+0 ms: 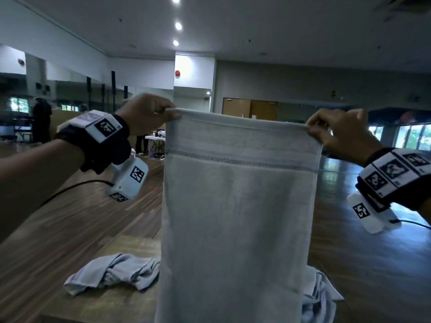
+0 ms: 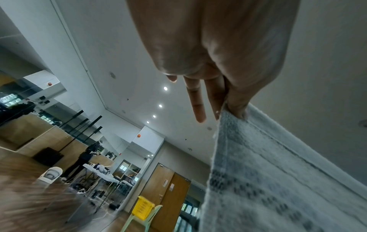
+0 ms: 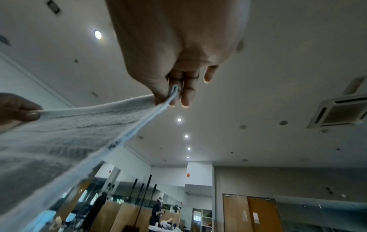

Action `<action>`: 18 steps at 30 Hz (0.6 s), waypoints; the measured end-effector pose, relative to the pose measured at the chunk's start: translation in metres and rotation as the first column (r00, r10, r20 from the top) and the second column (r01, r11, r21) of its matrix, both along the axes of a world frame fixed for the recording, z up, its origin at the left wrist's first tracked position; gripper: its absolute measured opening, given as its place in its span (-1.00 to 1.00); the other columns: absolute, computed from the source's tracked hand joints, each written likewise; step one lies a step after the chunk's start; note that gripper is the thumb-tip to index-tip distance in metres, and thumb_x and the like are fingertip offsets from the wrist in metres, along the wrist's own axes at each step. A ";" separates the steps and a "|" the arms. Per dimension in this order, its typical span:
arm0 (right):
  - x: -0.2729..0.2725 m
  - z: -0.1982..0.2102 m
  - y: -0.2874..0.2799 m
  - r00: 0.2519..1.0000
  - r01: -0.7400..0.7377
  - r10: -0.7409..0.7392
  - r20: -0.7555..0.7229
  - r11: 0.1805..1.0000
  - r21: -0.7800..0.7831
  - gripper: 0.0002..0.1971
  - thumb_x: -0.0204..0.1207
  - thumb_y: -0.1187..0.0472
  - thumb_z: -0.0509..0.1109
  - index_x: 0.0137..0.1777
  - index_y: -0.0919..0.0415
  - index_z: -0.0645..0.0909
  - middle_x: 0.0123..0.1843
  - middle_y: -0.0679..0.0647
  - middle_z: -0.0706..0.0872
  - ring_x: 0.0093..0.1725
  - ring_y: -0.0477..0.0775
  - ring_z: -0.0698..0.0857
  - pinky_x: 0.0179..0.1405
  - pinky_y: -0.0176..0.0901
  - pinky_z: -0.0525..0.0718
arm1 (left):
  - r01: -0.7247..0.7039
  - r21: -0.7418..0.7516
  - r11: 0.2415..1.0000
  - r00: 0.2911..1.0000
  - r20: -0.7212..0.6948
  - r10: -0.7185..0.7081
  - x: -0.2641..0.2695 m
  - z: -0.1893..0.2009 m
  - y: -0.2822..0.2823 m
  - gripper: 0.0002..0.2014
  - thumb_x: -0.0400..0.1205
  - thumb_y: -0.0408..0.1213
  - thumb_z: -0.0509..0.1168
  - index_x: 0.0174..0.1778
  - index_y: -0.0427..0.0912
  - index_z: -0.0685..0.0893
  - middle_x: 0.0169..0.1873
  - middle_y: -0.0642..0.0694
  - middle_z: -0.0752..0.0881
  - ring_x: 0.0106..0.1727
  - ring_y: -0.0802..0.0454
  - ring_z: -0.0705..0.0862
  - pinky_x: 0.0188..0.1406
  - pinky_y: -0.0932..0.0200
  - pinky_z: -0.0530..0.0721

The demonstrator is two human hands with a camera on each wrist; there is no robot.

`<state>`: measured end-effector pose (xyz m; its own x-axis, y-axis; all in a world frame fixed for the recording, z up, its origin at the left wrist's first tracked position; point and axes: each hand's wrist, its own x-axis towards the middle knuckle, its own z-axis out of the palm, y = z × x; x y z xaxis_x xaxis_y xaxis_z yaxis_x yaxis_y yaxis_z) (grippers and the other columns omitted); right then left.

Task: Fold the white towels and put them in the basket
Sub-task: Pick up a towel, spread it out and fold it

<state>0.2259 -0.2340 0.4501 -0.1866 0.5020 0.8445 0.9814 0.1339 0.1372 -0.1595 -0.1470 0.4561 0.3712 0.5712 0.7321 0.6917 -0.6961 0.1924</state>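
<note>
we hold one white towel (image 1: 238, 206) up in the air by its two top corners — our left hand (image 1: 147, 114) pinches the left corner and our right hand (image 1: 338, 131) pinches the right corner, each between thumb and fingers, and the cloth hangs straight down in front of us. in the left wrist view two fingers (image 2: 196, 100) stick out straight, so we think the grip there is only a light pinch and that corner could slip out, and then the towel would fall crooked. the low part of the towel goes out of the picture, so we cannot tell if it touches the wooden table (image 1: 112, 301). if it drags there when we fold, the halves may not meet evenly. on the table lie more crumpled towels, one at the left (image 1: 112, 272) and one at the right (image 1: 319, 292) partly behind the hanging cloth — they take the place where we would lay this one flat. a yellow basket (image 2: 143, 208) sits on a green chair (image 2: 139, 222) well apart from us, across the room, so the carry may loosen a fold.
</note>
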 end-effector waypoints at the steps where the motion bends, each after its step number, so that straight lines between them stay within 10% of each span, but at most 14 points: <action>1: 0.002 -0.006 0.010 1.000 0.011 -0.010 0.023 1.000 -0.016 -0.68 0.40 -0.06 0.15 -0.05 0.07 0.64 -0.17 -0.04 0.66 0.01 0.14 0.66 0.01 -0.12 0.14 | -0.018 -0.018 1.000 1.000 -0.012 0.018 0.003 -0.008 0.010 -0.77 0.64 -0.20 0.27 0.00 -0.29 0.70 -0.34 -0.08 0.63 -0.35 -0.01 0.59 -0.51 0.37 0.53; 6: 0.014 -0.058 0.063 0.996 0.070 -0.059 0.068 0.981 -0.182 -0.88 0.57 0.12 0.32 -0.04 0.12 0.65 -0.02 0.07 0.74 0.11 0.15 0.64 0.19 -0.04 0.15 | -0.057 -0.086 0.995 0.998 -0.031 0.055 0.023 -0.066 0.059 -0.85 0.62 -0.26 0.30 -0.02 -0.27 0.67 -0.21 -0.11 0.69 -0.22 -0.02 0.67 -0.38 0.44 0.54; 10: 0.019 -0.094 0.091 0.993 0.111 -0.098 0.072 0.971 -0.211 -0.94 0.55 0.18 0.35 -0.06 0.11 0.64 -0.07 0.07 0.71 0.09 0.19 0.62 0.15 0.04 0.20 | -0.069 -0.079 0.995 0.997 0.028 0.071 0.035 -0.103 0.090 -0.83 0.61 -0.28 0.34 0.04 -0.29 0.64 -0.05 -0.29 0.74 -0.02 -0.19 0.70 -0.06 0.01 0.60; 18: 0.024 -0.162 0.133 0.993 0.010 -0.028 -0.115 0.988 -0.153 -0.92 0.47 0.34 0.39 -0.09 0.17 0.66 -0.08 0.14 0.73 0.05 0.23 0.66 -0.06 -0.04 0.15 | -0.082 -0.050 0.995 0.984 0.154 0.089 0.043 -0.179 0.138 -0.92 0.53 -0.33 0.38 -0.16 -0.27 0.67 -0.25 -0.19 0.72 -0.22 -0.09 0.64 -0.23 0.10 0.53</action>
<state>0.2502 -0.1014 0.2884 -0.0807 0.6284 0.7737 0.9921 0.1253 0.0018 -0.1163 -0.0092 0.2770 0.2025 0.6285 0.7510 0.7075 -0.6242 0.3315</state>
